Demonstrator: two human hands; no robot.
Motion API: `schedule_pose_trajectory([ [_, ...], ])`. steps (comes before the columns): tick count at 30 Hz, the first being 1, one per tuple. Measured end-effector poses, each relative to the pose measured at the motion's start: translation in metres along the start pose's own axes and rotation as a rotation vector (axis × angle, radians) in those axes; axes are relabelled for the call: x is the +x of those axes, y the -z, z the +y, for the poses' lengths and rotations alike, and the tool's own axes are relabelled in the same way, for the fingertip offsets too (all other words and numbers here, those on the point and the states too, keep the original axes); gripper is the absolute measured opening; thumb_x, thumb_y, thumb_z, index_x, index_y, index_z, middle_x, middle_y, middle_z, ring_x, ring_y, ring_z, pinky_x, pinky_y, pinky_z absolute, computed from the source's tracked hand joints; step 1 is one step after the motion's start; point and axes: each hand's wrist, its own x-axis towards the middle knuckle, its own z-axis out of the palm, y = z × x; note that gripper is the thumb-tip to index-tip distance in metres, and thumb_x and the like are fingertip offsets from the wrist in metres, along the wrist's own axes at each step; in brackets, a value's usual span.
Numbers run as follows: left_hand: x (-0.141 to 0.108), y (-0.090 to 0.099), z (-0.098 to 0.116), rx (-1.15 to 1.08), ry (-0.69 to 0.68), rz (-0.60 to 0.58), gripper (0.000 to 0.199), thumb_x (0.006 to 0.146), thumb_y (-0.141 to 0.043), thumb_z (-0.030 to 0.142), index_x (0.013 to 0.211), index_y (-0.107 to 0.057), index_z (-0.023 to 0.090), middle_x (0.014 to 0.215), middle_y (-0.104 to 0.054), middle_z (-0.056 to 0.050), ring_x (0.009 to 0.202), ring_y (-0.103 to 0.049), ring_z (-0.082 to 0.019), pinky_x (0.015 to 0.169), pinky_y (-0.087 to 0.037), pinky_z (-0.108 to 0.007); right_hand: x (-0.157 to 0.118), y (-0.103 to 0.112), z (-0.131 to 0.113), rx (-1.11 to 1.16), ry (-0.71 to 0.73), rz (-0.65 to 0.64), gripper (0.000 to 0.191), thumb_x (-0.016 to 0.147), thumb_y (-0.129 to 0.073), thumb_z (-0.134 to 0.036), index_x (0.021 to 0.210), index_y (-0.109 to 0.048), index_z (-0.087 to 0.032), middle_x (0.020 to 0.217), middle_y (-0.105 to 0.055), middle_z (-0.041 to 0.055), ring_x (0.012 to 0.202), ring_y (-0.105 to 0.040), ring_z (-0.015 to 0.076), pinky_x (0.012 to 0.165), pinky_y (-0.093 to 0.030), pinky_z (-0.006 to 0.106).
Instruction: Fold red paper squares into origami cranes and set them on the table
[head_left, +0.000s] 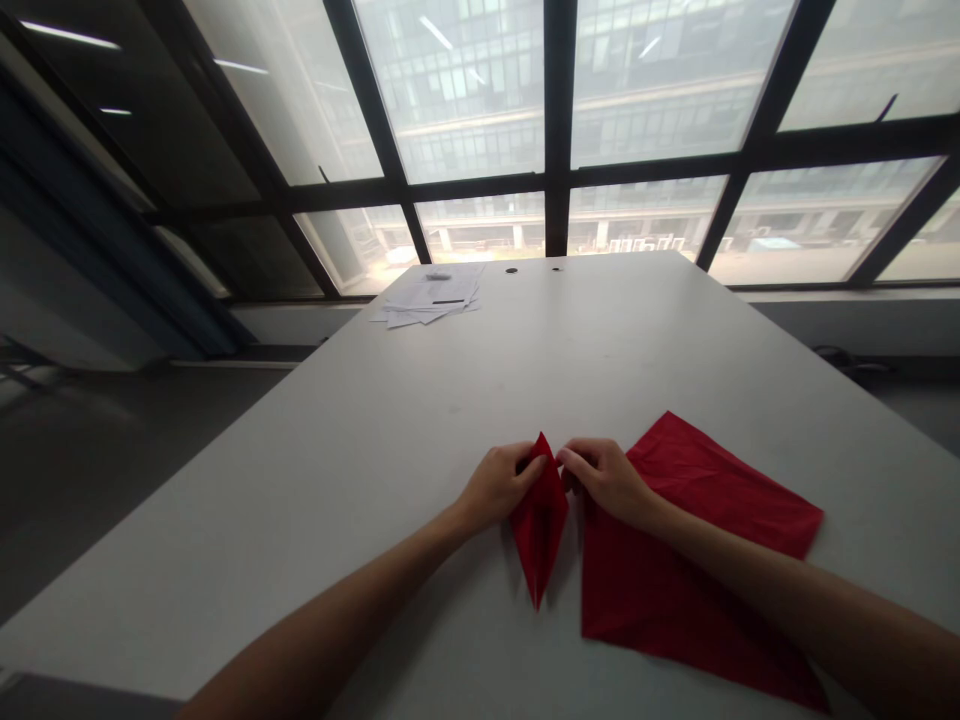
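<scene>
A folded red paper (541,520), long and diamond-shaped, stands out from the table with a pointed top and a pointed lower end. My left hand (501,482) grips its upper left side, thumb in front and the other fingers partly hidden behind. At the upper right edge, my right hand (604,478) is closed in a pinch, thumb against the fingers, at the paper's margin. Under my right wrist and forearm lies a larger red sheet (675,590), flat and creased, partly covered by that arm.
Both arms reach over a white table (360,460). Loose white papers (431,298) with a dark pen-like strip (448,301) lie at its far left. Two small dark spots mark the far edge. Behind are large windows (465,110), with a blue curtain (112,220) at the left.
</scene>
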Motion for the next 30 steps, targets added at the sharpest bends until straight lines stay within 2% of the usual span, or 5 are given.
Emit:
schedule_pose_trajectory([
  [5,0.001,0.001,-0.002,-0.009,0.017,0.018,0.032,0.092,-0.054,0.043,0.079,-0.061,0.015,0.069,-0.059,0.002,0.063,-0.047,-0.013,0.058,-0.034,-0.023,0.001,0.002,0.001,0.070,-0.020,-0.071,0.017,0.090,-0.058,-0.031,0.092,-0.066,-0.016,0.067,-0.067,0.0010,0.059,-0.060,0.0146,0.056,-0.045,0.025],
  [18,0.001,0.003,-0.005,-0.165,0.031,-0.081,0.044,0.092,-0.053,0.052,0.070,-0.056,0.014,0.062,-0.045,0.004,0.059,-0.038,-0.010,0.053,-0.029,-0.021,0.003,-0.001,0.005,-0.129,0.038,-0.086,0.010,0.082,-0.068,-0.025,0.076,-0.067,-0.016,0.069,-0.066,-0.0011,0.064,-0.054,0.0125,0.059,-0.040,0.024],
  [24,0.004,0.003,-0.002,-0.083,0.012,0.044,0.041,0.095,-0.050,0.044,0.067,-0.057,0.015,0.060,-0.048,0.004,0.059,-0.041,-0.011,0.054,-0.030,-0.022,0.000,-0.003,0.008,-0.075,0.030,-0.124,0.015,0.079,-0.073,-0.026,0.086,-0.062,-0.018,0.075,-0.068,-0.0014,0.064,-0.056,0.0123,0.059,-0.041,0.024],
  [28,0.002,0.001,-0.002,0.052,-0.044,0.145,0.019,0.093,-0.056,0.033,0.092,-0.066,0.017,0.076,-0.061,0.001,0.069,-0.054,-0.014,0.065,-0.041,-0.024,-0.002,-0.005,0.011,-0.095,0.044,-0.127,0.020,0.080,-0.071,-0.020,0.094,-0.057,-0.021,0.074,-0.066,-0.0042,0.060,-0.054,0.0111,0.056,-0.041,0.023],
  [30,-0.001,-0.003,-0.002,0.161,-0.091,0.201,0.022,0.092,-0.057,0.032,0.109,-0.065,0.020,0.092,-0.064,-0.003,0.083,-0.059,-0.017,0.078,-0.045,-0.028,-0.003,-0.005,0.009,-0.222,0.100,-0.076,0.017,0.080,-0.070,-0.017,0.090,-0.057,-0.022,0.075,-0.063,-0.0036,0.062,-0.053,0.0121,0.058,-0.043,0.024],
])
